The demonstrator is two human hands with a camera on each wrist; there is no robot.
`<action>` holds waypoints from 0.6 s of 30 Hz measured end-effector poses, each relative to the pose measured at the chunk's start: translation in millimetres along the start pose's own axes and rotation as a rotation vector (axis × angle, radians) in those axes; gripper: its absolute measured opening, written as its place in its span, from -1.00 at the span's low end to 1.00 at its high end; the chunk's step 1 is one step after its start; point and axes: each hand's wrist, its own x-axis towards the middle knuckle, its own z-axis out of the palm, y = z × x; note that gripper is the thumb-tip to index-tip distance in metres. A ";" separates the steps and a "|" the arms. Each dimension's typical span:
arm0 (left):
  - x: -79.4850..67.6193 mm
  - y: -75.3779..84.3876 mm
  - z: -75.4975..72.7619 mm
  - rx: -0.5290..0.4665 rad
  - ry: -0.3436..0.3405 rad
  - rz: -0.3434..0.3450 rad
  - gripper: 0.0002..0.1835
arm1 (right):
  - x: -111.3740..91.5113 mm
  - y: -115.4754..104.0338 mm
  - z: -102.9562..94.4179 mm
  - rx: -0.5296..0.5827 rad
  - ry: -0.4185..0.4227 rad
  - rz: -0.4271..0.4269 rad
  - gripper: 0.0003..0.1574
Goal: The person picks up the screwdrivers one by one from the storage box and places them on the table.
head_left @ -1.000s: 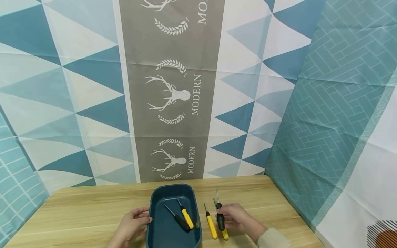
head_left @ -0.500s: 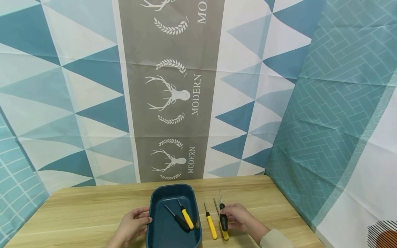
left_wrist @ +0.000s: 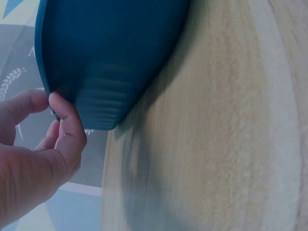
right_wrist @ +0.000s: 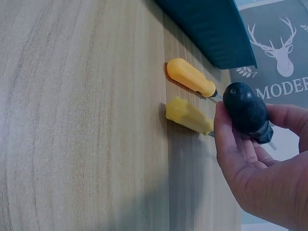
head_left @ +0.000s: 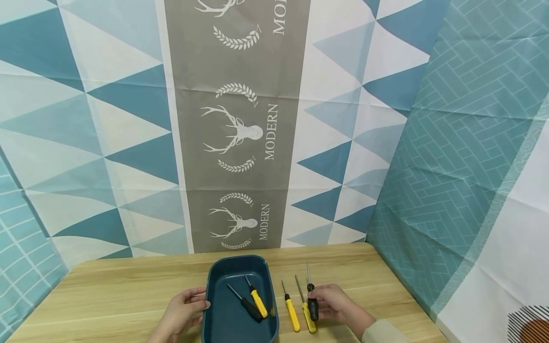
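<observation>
My right hand (head_left: 336,303) holds a black-handled screwdriver (head_left: 313,305) by its handle, shaft pointing away. In the right wrist view the black handle (right_wrist: 245,108) is pinched between thumb and fingers, above the table. Just left of it lie a yellow screwdriver (head_left: 309,318) and an orange-yellow screwdriver (head_left: 292,313), side by side on the wood. A dark blue bin (head_left: 207,328) stands left of these, with a black screwdriver (head_left: 250,307) and a yellow screwdriver (head_left: 259,303) inside. My left hand (head_left: 182,312) grips the bin's left rim, thumb over the edge; the left wrist view shows the pinch.
The wooden table (head_left: 141,286) runs back to a patterned cloth wall (head_left: 240,166). A teal cloth (head_left: 442,166) hangs along the right side. The bin's right wall is close to the orange-yellow screwdriver.
My right hand has shifted slightly right with the black screwdriver, uncovering more of the yellow screwdriver beside it. The left hand and the bin have stayed in place.
</observation>
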 end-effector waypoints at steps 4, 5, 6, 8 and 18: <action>0.4 -0.3 -0.1 -0.003 0.001 -0.005 -0.44 | 1.9 1.6 -1.9 -0.011 0.014 0.021 -0.44; 0.5 -0.6 -0.1 -0.004 0.001 -0.006 -0.43 | 2.1 2.0 -2.4 -0.015 0.015 0.024 -0.44; 0.5 -0.8 -0.1 -0.005 0.001 -0.007 -0.43 | 2.3 2.5 -2.9 -0.020 0.017 0.026 -0.45; 0.4 -0.7 0.0 -0.008 0.003 -0.012 -0.43 | 2.4 3.4 -3.9 -0.028 0.022 0.027 -0.45; -0.1 -0.5 0.2 -0.016 0.006 -0.008 -0.43 | 2.2 5.0 -6.4 -0.037 0.038 0.025 -0.44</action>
